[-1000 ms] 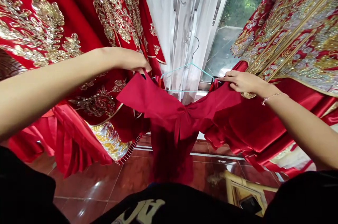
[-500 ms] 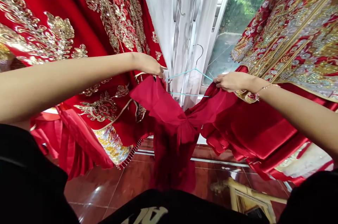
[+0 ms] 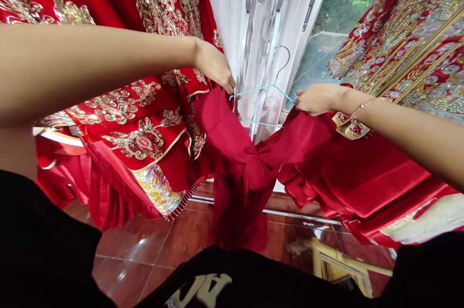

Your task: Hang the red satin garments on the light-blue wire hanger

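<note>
A glossy red tiled floor [image 3: 184,238] fills the lower part of the frame, below a white curtain [image 3: 228,8] and, upper right of centre, a window [image 3: 348,32]. At upper left hangs a red garment with gold embroidery [image 3: 166,3]. Just right of it the left hand [image 3: 217,66] is bent down, its fingertips together, seemingly pinching the upper edge of the plain red dress [image 3: 232,124]; the thumb is hidden. The dress hangs in the centre, knotted at the front. Behind its neckline is a pale blue hanger [image 3: 274,86] (the metal hook stands free). Since a second ago the hands have drawn closer together, the left side of the neckline flares less, and the hanger's left tip now shows at the left fingertips. That suggests the fabric is being handled right at that tip. Right of centre, the right hand [image 3: 316,99] has its fingers curled, pinching the dress by the hanger's other end. Far right hangs a beaded garment [image 3: 416,47].
</note>
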A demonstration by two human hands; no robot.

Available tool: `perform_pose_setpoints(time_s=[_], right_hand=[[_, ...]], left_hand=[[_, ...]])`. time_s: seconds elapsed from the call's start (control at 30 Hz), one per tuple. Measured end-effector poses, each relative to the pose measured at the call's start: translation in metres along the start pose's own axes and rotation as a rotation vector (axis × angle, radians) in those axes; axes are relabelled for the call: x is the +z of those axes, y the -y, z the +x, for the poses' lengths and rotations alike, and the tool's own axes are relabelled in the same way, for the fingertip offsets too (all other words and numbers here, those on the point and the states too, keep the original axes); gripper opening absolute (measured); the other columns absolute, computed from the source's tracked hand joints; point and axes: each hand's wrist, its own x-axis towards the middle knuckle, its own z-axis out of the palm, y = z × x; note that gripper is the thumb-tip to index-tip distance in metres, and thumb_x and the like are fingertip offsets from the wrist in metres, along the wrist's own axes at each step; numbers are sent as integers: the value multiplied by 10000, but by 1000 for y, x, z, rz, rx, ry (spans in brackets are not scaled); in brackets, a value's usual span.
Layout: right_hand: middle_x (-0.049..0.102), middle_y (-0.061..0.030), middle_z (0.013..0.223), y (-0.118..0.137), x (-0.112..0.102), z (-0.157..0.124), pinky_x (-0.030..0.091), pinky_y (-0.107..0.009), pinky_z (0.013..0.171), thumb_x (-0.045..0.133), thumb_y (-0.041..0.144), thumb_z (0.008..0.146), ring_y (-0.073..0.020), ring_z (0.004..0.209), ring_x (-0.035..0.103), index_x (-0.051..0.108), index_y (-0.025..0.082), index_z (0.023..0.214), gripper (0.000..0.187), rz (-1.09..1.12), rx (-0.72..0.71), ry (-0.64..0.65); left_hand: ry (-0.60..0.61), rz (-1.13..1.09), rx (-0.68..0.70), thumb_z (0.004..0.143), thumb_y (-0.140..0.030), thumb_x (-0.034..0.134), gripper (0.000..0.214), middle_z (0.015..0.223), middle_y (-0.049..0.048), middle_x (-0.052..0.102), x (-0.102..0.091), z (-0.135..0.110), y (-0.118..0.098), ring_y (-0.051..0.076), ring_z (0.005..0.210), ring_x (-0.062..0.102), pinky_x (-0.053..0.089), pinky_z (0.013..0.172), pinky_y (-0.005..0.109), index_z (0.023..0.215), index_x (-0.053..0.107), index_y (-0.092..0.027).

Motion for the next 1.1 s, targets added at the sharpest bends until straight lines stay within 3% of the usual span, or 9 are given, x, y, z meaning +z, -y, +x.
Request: perform_pose_setpoints(time_s=[0.07,0.17,0.27,0.4,0.63,0.73,0.87,1.0,1.1], right_hand=[[602,-20,592,3,-2,1,463,-351,701,607,219,928,-168,733,603,584,201,559,370,-18,20,-80],[634,-31,648,19,-10,4,462,-350,710,614,209,905,-185,762,607,629,197,613,293,-94,-139,14],[689,-63,761,45,-18,7,451,-352,713,597,168,877,-211,819,604,683,193,713,188,-196,-317,122],[720,-102,888,72,-15,11,417,-335,670,545,131,888,-239,920,576,713,183,841,182,-256,-378,78],[714,-115,911,79,-2,16,362,-332,606,527,149,893,-256,947,526,717,207,905,199,-268,-350,0],[717,-113,929,83,0,17,374,-333,620,507,148,892,-257,953,524,725,214,931,231,-264,-330,-33],[710,-126,910,95,2,16,406,-327,644,500,136,884,-263,989,542,734,192,935,246,-207,-283,-40],[701,-153,951,105,3,3,448,-335,672,454,133,902,-269,987,570,717,147,971,272,-109,-179,-85],[666,-173,1140,108,4,-23,500,-362,743,415,130,896,-267,1016,597,672,144,1127,345,85,33,-365]], left_hand=[[20,50,8,750,140,546,393,799,-13,715,-6,2,-3,166,760,539,400,905,315,783,688,-225],[-7,168,60,774,138,515,405,888,4,741,-3,13,-12,135,739,489,376,919,295,896,718,-191],[-55,215,145,823,31,521,344,987,44,742,15,27,-21,175,857,579,392,906,310,990,731,-184],[-132,116,222,806,-117,564,269,1021,64,738,48,41,-20,262,970,643,434,886,340,993,729,-217],[-261,-405,279,594,14,601,267,703,-4,615,88,53,-11,175,630,556,448,711,288,688,618,-236],[-365,-792,242,586,13,608,324,772,-10,637,117,64,-29,164,689,595,462,698,273,797,537,-223],[-536,-1187,85,734,-60,603,335,668,-64,573,147,86,-63,131,608,588,469,641,260,864,357,-246],[-713,-1125,86,690,11,601,341,623,-98,482,138,98,-78,89,527,505,395,550,213,810,391,-230],[-739,-1161,119,726,6,601,298,593,-86,521,121,95,-83,82,512,499,337,517,200,817,425,-216]])
